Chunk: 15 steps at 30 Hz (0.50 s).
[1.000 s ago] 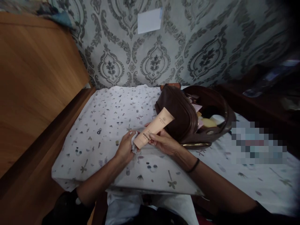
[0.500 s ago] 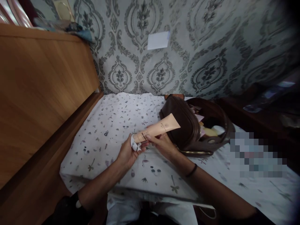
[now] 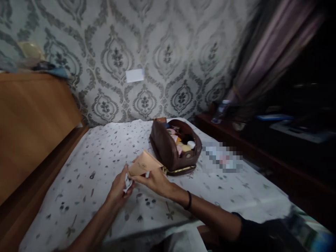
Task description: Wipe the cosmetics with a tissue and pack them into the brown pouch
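Note:
A peach-coloured squeeze tube (image 3: 145, 164) tilts over the bed, its flat crimped end up and to the right. My right hand (image 3: 154, 182) is closed around its side, thumb toward the lower end. At that lower end my left hand (image 3: 121, 185) is closed on a crumpled white tissue (image 3: 127, 182), which lies against the tube. The tube's cap is hidden by the tissue and fingers. Just beyond my right hand stands an open brown toiletry bag (image 3: 164, 148), filled with several small cosmetics.
A white patterned sheet (image 3: 105, 147) covers the bed. On the left rises a wooden cabinet (image 3: 36, 108). A dark ledge with a plastic bottle (image 3: 221, 111) runs along the right, and a blurred-out item (image 3: 224, 157) lies near the bag. Patterned wallpaper backs the scene.
The view has swung right and up, so the bag and hands appear further left. The tube has turned its crimped end more toward the camera; both hands keep their hold.

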Tool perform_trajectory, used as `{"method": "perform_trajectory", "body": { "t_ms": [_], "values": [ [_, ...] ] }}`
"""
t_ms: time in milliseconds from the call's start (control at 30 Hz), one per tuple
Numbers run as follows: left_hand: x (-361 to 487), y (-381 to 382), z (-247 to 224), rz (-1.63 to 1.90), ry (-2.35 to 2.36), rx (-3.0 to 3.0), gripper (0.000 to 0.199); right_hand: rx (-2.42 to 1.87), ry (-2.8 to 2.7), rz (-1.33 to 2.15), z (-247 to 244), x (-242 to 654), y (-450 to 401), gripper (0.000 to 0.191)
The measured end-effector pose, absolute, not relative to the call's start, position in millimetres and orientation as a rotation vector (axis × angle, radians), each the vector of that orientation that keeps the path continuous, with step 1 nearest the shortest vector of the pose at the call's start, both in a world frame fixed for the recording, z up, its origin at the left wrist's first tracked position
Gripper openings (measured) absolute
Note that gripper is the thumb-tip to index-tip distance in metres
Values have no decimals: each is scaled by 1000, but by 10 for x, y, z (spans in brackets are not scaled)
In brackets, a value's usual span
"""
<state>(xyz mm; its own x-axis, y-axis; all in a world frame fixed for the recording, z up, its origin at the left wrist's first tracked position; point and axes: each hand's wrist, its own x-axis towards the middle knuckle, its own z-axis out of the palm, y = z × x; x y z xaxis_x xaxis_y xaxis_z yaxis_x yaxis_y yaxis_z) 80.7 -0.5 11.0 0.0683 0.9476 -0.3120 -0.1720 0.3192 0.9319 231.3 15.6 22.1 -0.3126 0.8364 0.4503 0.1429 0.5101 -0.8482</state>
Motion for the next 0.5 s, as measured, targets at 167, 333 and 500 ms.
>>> {"method": "perform_trajectory", "body": {
  "t_ms": [167,333,500],
  "values": [
    [954,51,202,1021,1284,979,55,-823,-1888,641,322,2504,61,28],
    [1039,121,367,1014,1335,1053,50,-948,-1754,621,573,2830,63,31],
    [835,327,428,1043,1450,1117,52,-959,-1608,626,1100,3437,345,52]
  ]
}}
